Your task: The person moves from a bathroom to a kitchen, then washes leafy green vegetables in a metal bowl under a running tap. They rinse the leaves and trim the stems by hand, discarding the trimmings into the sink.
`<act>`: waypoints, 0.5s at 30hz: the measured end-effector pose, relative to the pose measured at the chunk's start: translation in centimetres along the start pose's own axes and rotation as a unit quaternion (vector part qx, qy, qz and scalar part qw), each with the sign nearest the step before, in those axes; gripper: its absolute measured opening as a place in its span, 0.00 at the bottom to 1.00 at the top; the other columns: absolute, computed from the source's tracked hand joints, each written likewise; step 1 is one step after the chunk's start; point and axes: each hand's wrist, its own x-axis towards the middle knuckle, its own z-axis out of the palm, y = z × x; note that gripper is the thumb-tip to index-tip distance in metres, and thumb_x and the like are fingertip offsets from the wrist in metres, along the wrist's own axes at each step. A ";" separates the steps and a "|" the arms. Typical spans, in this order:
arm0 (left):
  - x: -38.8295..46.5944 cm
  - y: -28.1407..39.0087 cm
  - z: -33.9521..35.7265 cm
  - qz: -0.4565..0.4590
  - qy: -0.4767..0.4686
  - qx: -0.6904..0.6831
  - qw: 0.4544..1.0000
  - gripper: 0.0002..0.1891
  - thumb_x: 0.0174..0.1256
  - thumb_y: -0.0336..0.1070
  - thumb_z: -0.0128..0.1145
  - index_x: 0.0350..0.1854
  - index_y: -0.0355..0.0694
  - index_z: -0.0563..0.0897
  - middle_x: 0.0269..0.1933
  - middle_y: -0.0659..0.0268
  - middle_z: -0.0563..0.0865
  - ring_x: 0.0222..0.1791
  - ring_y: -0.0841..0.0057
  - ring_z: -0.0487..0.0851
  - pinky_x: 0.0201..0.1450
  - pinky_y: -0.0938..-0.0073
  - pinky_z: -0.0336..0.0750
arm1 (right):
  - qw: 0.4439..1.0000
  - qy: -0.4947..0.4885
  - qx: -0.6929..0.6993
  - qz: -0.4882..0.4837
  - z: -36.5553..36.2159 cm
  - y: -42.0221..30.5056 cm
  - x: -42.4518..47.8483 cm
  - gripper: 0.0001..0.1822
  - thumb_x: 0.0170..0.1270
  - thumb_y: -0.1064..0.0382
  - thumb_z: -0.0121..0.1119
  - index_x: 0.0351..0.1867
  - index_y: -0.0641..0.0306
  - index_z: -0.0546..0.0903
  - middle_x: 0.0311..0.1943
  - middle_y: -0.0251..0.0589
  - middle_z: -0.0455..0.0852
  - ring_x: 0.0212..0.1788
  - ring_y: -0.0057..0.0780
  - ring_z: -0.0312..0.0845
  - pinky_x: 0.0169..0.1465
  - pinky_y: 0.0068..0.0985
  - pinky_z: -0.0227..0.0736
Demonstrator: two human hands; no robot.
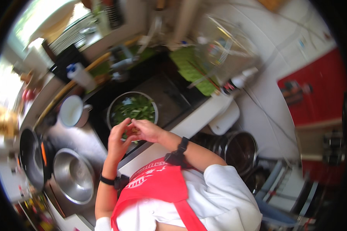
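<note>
Over the near rim of a round bowl (157, 112) in the dark sink, my left hand (115, 138) and my right hand (147, 131) meet at the fingertips. Both are curved toward each other, thumbs and fingers forming a ring. A small brownish patch shows between them, too blurred to tell whether it is something held. Cut green leafy vegetables (134, 108) fill the bowl, and some green shows through the gap between my hands. Each wrist wears a black strap with a small device.
A grey faucet (123, 62) rises behind the sink. On the left are a steel basin (73, 176), a white enamel mug (71, 111) and a frying pan (31, 158). A green mat (185, 62) and a clear plastic container (228, 49) lie beyond. At right stands a metal pot (241, 150).
</note>
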 end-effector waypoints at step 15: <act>-1.1 -4.9 1.1 -0.198 -0.042 -0.263 0.943 0.12 0.64 0.24 0.52 0.50 0.32 0.76 0.52 0.61 0.79 0.49 0.78 0.77 0.54 0.80 0.70 | 0.794 0.577 -0.159 -0.107 -16.5 7.8 -26.8 0.12 0.63 0.69 0.52 0.46 0.69 0.76 0.42 0.45 0.81 0.42 0.30 0.80 0.45 0.23 0.76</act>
